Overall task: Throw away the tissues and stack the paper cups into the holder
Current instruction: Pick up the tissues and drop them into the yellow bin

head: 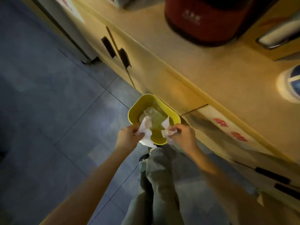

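A yellow-green waste bin point(137, 104) stands on the grey tiled floor against the cabinet front, with pale crumpled paper lying inside it. My left hand point(128, 138) is shut on a crumpled white tissue point(146, 132) held over the bin's near left rim. My right hand point(184, 135) grips a second white tissue point(166, 129) over the near right rim. Both tissues hang above the bin's opening. A paper cup with a blue print point(290, 83) lies at the counter's right edge. No cup holder is in view.
A beige counter point(211, 65) runs diagonally from top centre to the right, with cabinet doors and dark handles point(116, 49) below. A red appliance point(209, 20) and a metal object point(279, 34) sit on it. My legs in grey trousers point(159, 184) stand just before the bin.
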`<action>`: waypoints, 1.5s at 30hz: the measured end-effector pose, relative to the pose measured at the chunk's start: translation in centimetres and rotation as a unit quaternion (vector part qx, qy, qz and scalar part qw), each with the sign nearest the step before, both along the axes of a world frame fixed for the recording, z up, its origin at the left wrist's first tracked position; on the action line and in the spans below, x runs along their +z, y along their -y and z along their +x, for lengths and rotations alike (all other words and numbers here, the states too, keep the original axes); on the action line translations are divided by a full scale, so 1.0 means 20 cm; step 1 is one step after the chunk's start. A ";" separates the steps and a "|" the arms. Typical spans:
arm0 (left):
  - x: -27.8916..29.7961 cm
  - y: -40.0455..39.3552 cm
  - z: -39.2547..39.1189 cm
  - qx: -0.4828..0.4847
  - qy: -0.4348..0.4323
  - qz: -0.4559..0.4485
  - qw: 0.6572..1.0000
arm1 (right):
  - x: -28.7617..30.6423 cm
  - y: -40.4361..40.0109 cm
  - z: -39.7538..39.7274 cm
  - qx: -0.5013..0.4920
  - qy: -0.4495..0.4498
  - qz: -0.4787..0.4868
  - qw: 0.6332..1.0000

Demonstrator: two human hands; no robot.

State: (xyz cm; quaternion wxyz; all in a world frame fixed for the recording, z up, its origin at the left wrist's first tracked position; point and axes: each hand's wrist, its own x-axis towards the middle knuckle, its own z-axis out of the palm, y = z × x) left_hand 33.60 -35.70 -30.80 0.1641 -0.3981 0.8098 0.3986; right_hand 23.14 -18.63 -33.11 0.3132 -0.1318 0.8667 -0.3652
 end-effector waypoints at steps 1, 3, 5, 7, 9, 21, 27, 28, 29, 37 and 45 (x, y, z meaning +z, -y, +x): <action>-0.08 -0.01 -0.01 0.008 0.001 0.012 1.000 | -0.08 0.02 -0.01 -0.003 -0.005 0.017 1.000; -0.25 -0.02 -0.04 0.021 0.004 0.030 0.999 | -0.25 0.05 -0.02 -0.010 0.000 0.036 0.999; -0.42 -0.04 -0.06 0.015 0.006 0.031 0.999 | -0.43 0.06 -0.03 -0.011 0.009 0.044 0.999; -0.59 -0.06 -0.09 0.007 0.005 0.021 1.000 | -0.61 0.08 -0.05 -0.011 0.012 0.064 0.998; -0.76 -0.08 -0.12 -0.014 -0.004 0.012 1.000 | -0.77 0.09 -0.06 -0.008 0.023 0.081 0.996; -1.38 -0.19 -0.21 -0.344 0.149 -0.059 0.925 | -1.40 0.26 -0.05 0.175 0.123 0.251 0.944; -1.24 -0.13 -0.18 -0.348 0.128 -0.049 0.927 | -1.21 0.24 -0.10 0.147 0.073 0.236 0.958; -1.19 -0.12 -0.17 -0.332 0.121 -0.044 0.935 | -1.15 0.23 -0.11 0.132 0.060 0.221 0.965; -1.13 -0.10 -0.17 -0.312 0.112 -0.043 0.943 | -1.08 0.22 -0.12 0.114 0.045 0.206 0.971; -0.40 -0.09 -0.22 -0.231 0.020 -0.075 0.970 | -0.33 0.11 -0.15 -0.006 -0.074 0.087 0.994; 0.48 -0.24 -0.48 -0.209 -0.155 -0.061 0.964 | 0.56 -0.05 -0.20 -0.153 -0.205 -0.049 0.966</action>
